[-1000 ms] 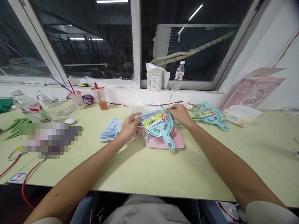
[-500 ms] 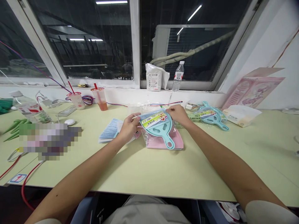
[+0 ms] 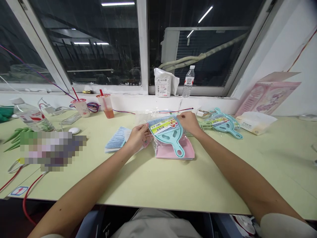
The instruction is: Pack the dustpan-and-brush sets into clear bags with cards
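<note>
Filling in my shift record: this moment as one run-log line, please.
left grip: holding wrapped blue dustpan, left side | right grip: same dustpan, upper right | partly covered in view: pink dustpan

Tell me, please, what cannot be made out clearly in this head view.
All in the head view:
- Part of the pink dustpan-like piece: behind the packaged blue dustpan.
- Part of the blue-bristled brush: behind the left hand.
- Some fingers of the right hand: hidden by the hand itself.
- Fine print on the label: too small.
- The pixelated patch: contents blurred out.
- Green item: cut off by the left edge.
</note>
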A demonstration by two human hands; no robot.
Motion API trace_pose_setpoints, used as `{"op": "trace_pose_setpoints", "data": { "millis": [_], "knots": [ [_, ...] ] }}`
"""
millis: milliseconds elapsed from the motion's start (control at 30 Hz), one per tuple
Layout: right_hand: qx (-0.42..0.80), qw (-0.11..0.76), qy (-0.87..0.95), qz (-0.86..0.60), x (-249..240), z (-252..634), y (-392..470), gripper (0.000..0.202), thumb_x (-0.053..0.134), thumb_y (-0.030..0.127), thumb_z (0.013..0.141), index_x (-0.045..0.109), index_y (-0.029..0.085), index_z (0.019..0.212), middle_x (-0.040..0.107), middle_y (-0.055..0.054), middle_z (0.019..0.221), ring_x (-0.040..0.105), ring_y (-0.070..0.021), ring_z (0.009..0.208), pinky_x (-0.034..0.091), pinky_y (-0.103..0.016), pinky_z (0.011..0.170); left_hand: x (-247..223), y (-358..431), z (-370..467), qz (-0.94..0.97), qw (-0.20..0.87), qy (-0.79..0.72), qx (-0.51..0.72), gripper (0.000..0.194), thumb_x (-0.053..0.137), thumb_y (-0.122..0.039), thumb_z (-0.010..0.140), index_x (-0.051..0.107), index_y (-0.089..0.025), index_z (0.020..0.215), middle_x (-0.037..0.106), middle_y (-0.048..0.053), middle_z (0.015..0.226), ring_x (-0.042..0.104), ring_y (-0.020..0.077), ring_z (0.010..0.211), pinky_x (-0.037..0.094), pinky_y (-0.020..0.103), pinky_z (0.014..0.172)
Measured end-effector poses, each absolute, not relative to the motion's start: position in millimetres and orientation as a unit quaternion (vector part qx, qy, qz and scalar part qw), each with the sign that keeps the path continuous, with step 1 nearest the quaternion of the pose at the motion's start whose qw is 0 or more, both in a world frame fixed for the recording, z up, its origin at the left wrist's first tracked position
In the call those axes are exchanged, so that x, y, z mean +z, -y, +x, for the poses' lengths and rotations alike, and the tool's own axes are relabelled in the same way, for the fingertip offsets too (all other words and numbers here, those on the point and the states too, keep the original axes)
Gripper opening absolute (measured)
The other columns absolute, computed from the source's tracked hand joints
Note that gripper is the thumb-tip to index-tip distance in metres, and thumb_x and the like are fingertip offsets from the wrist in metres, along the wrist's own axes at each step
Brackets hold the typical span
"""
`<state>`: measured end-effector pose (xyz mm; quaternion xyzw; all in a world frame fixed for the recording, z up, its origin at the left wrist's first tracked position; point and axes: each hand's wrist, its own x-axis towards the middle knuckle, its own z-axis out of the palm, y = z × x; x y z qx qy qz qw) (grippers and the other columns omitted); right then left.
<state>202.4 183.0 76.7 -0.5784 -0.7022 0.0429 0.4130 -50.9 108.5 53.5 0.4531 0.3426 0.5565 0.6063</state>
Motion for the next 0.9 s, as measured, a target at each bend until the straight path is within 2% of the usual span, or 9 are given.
{"op": "trace_pose_setpoints", "data": {
  "millis": [100,200,300,333,400,500,600,667,900],
  "knots": [
    [0.049,0.393,0.706,-0.587,78,204,-183,0.035,0.053,0.031,0.085,0.057,0.021,0.052,0.043,0.001,0.053,0.036,-0.0138,0.058,0.029,-0.029,0.06,54,-108,-49,0.447,0.601,-0.357,0.558,0.027,0.075,-0.035,0.084,0.066,-0.011,0.091,0.073,0.014,0.09,0.073,0.0223,0.078,0.059,0.033,0.067],
    [0.063,0.353,0.71,-0.607,83,207,-182,0.041,0.048,0.039,0.092,0.061,0.021,0.057,0.055,-0.005,0.058,0.05,-0.0194,0.062,0.037,-0.032,0.064,51,-109,-49,0.451,0.59,-0.364,0.562,0.024,0.073,-0.035,0.084,0.066,-0.012,0.088,0.072,0.014,0.089,0.072,0.0217,0.076,0.059,0.033,0.065],
    [0.002,0.375,0.722,-0.582,88,203,-173,0.038,0.039,0.03,0.095,0.071,0.016,0.082,0.069,-0.015,0.084,0.063,-0.0297,0.087,0.046,-0.041,0.082,45,-112,-50,0.464,0.581,-0.365,0.559,0.025,0.072,-0.036,0.084,0.066,-0.012,0.087,0.072,0.013,0.087,0.072,0.0214,0.075,0.058,0.033,0.063],
    [-0.029,0.395,0.739,-0.544,90,200,-167,0.035,0.039,0.024,0.094,0.073,0.014,0.093,0.07,-0.018,0.098,0.063,-0.0323,0.102,0.046,-0.045,0.092,43,-113,-50,0.468,0.579,-0.366,0.558,0.025,0.072,-0.037,0.084,0.066,-0.013,0.086,0.072,0.012,0.086,0.072,0.0214,0.074,0.058,0.033,0.063],
    [-0.075,0.417,0.795,-0.434,93,187,-151,0.037,0.043,0.015,0.09,0.072,0.015,0.112,0.065,-0.018,0.125,0.053,-0.0338,0.128,0.04,-0.053,0.108,40,-113,-50,0.473,0.577,-0.367,0.556,0.025,0.072,-0.038,0.084,0.065,-0.014,0.084,0.07,0.01,0.082,0.071,0.0207,0.072,0.057,0.032,0.062],
    [-0.072,0.353,0.884,-0.298,90,163,-126,0.045,0.047,0.008,0.085,0.072,0.023,0.118,0.056,-0.01,0.144,0.036,-0.0318,0.146,0.034,-0.059,0.118,39,-112,-48,0.476,0.58,-0.357,0.557,0.026,0.074,-0.038,0.083,0.064,-0.015,0.08,0.064,0.004,0.07,0.065,0.0165,0.06,0.053,0.028,0.055],
    [-0.062,0.316,0.905,-0.279,81,146,-114,0.05,0.047,0.004,0.083,0.071,0.021,0.123,0.055,-0.01,0.146,0.038,-0.0293,0.147,0.035,-0.056,0.12,39,-110,-47,0.48,0.591,-0.337,0.553,0.028,0.078,-0.039,0.081,0.062,-0.016,0.077,0.056,-0.001,0.061,0.055,0.0117,0.049,0.045,0.024,0.046],
    [-0.052,0.313,0.905,-0.285,74,142,-115,0.052,0.046,0.004,0.084,0.07,0.021,0.126,0.057,-0.01,0.146,0.041,-0.028,0.145,0.036,-0.055,0.12,39,-109,-46,0.479,0.6,-0.337,0.545,0.03,0.08,-0.041,0.079,0.063,-0.015,0.078,0.054,-0.001,0.06,0.053,0.0113,0.049,0.041,0.022,0.043],
    [-0.039,0.313,0.91,-0.27,67,148,-126,0.051,0.047,0.003,0.086,0.073,0.025,0.124,0.058,-0.006,0.147,0.041,-0.0272,0.146,0.036,-0.057,0.119,44,-106,-46,0.484,0.618,-0.34,0.518,0.033,0.083,-0.041,0.075,0.063,-0.015,0.077,0.048,-0.004,0.058,0.049,0.0095,0.05,0.045,0.024,0.048]
  ]
}}
